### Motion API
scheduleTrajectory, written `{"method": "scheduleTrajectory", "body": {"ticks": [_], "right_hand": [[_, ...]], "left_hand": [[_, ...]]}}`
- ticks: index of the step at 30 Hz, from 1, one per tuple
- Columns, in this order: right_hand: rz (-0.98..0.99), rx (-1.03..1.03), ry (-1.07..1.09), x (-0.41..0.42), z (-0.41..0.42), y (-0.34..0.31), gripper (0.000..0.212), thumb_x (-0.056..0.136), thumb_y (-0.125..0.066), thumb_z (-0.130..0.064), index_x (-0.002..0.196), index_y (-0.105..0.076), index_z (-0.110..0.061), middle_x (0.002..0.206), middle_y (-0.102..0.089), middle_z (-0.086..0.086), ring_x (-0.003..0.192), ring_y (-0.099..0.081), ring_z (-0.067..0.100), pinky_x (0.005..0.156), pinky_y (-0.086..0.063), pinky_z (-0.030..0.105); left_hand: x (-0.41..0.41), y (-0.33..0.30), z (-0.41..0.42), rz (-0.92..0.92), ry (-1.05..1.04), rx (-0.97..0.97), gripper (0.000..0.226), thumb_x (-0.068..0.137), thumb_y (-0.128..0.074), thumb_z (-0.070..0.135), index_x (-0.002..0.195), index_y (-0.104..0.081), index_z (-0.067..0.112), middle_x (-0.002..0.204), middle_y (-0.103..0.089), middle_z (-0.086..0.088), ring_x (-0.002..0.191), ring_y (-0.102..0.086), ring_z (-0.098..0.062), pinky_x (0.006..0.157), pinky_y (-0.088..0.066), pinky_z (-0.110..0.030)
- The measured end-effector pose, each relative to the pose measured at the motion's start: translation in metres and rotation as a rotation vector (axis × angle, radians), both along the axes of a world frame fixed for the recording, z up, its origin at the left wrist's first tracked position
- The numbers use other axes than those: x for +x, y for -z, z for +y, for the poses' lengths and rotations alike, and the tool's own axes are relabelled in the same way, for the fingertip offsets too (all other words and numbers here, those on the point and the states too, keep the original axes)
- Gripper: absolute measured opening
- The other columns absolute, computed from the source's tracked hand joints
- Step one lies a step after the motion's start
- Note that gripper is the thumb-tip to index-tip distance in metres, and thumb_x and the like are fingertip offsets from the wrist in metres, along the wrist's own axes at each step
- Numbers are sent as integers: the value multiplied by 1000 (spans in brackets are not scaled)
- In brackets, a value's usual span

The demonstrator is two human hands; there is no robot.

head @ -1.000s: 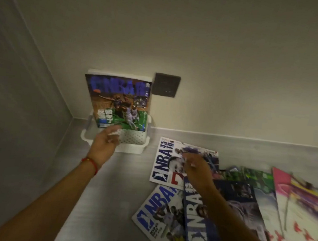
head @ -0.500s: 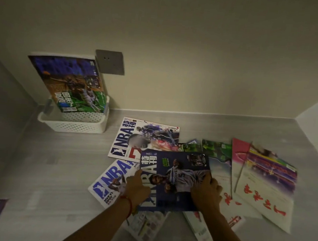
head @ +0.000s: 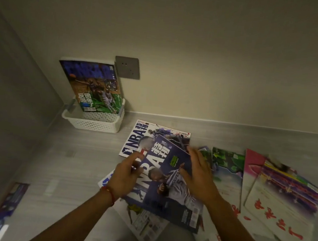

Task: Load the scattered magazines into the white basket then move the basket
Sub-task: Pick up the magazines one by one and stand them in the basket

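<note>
Grey floor [head: 58, 161], dim corner. 1 mag [head: 91, 87] upright in basket [head: 92, 123]. Left hand [head: 124, 177] & right hand [head: 199, 175] clamp blue mag [head: 167, 188]; rest lie beyond fingers.

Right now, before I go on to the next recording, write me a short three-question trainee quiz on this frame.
1. True or false: one magazine already stands upright in the white perforated plastic basket.
2. Which hands hold the dark blue NBA magazine? A: left only. B: right only. C: both.
3. Fill in: the grey wall socket plate is mounted on the wall just to the ____ of the standing basketball magazine.

Key
1. True; it leans back against the wall.
2. C: the left hand grips its left edge, the right hand its right edge, and it is lifted off the pile.
3. Right.
</note>
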State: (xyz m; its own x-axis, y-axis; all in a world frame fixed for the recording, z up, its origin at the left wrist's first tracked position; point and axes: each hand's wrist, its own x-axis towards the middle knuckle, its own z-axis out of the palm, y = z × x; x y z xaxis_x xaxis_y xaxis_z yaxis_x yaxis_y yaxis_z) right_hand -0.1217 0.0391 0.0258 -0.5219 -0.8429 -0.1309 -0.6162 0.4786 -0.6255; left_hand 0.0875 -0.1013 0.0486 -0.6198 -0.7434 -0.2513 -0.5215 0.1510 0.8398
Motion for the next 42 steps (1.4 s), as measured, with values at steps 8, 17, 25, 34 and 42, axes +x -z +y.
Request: {"method": "scheduleTrajectory", "body": {"ticks": [8, 17, 25, 34, 42], "right_hand": [[-495, -186, -190, 20, -71, -50, 35, 99, -55, -29, 134, -54, -30, 126, -67, -7, 113, -65, 11, 95, -54, 47], [-739, -389, -116, 88, -164, -86, 29, 99, -55, -25, 125, -58, -37, 119, -71, -1, 103, -72, 24, 79, -61, 44], [-472, -477, -46, 101, -251, -120, 27, 99, -55, -24, 124, -56, -15, 117, -71, 5, 99, -72, 24, 83, -59, 51], [35, -364, 152, 99, -375, -110, 23, 93, -63, -29, 100, -71, -8, 96, -76, 8, 73, -65, 14, 58, -40, 10], [-93, -267, 288, 91, -397, -55, 15, 91, -66, -21, 94, -72, -8, 94, -75, 8, 70, -63, 13, 70, -53, 22]], "left_hand": [[49, -67, -94, 135, -14, -363, 19, 90, -68, 18, 105, -66, 30, 106, -71, 6, 97, -66, -7, 86, -58, -35], [94, -12, -124, 366, -389, 640, 50, 92, -63, 20, 139, -48, 23, 130, -65, -8, 115, -62, -26, 93, -49, -39], [118, -16, -229, 643, -407, 280, 26, 93, -54, -8, 109, -61, 12, 98, -72, -5, 88, -68, -21, 76, -58, -35], [115, -37, -364, 369, -488, -133, 21, 88, -62, 4, 97, -56, 22, 86, -64, -4, 81, -60, -20, 76, -49, -30], [89, 13, -393, 322, -607, 89, 8, 85, -66, 3, 90, -64, 9, 89, -64, -10, 87, -60, -22, 86, -53, -41]]}}
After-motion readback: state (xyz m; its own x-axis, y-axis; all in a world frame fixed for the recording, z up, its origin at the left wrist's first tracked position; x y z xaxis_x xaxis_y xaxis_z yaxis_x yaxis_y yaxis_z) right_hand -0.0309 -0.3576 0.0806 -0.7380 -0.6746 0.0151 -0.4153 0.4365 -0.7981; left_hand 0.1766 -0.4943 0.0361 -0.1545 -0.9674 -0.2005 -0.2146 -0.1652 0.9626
